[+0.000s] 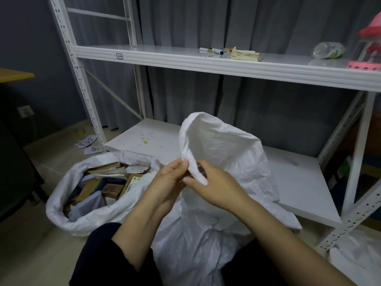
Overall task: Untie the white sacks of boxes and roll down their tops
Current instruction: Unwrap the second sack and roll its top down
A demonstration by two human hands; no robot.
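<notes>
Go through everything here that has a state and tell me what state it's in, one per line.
Left sack: open, top rolled down, boxes showing.
Middle sack: neck twisted, top upright, not rolled down.
Left hand: pinching the twisted neck.
Right hand: gripping the same neck.
Marker: lying on the upper shelf.

The white sack (216,182) between the knees hides its own contents, and its base runs off the bottom edge. The right hand (214,186) has its fingertips tucked behind the twisted sack top. Deeper boxes (111,190) in the open sack (68,213) lie buried. The pink toy (369,48) at the shelf's (185,60) right end is cropped. The shelf label (119,56) is unreadable.
</notes>
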